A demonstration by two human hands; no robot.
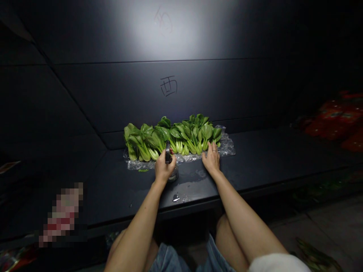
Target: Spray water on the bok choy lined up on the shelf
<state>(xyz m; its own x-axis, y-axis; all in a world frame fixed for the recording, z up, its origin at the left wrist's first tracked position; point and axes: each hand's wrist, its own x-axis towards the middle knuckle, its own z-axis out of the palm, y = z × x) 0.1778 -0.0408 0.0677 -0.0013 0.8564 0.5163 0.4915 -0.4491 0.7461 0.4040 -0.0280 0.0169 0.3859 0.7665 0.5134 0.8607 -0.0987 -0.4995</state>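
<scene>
Greens (150, 141) in long row on clear plastic (229, 146), leaves toward wall (227, 87), stems toward person. Left of row's middle: left hand (163, 166) wrapped round black top of bottle (174, 176), upright just before stems. Between hands: wet shelf (191, 179). Further right: right hand (212, 160) spread, thumb apart, fingertips at stems near row's right end; contact, cannot tell. Step, I judge: wetting, arranging greens. Next move seems to call for steady bottle grip, light fingers.
</scene>
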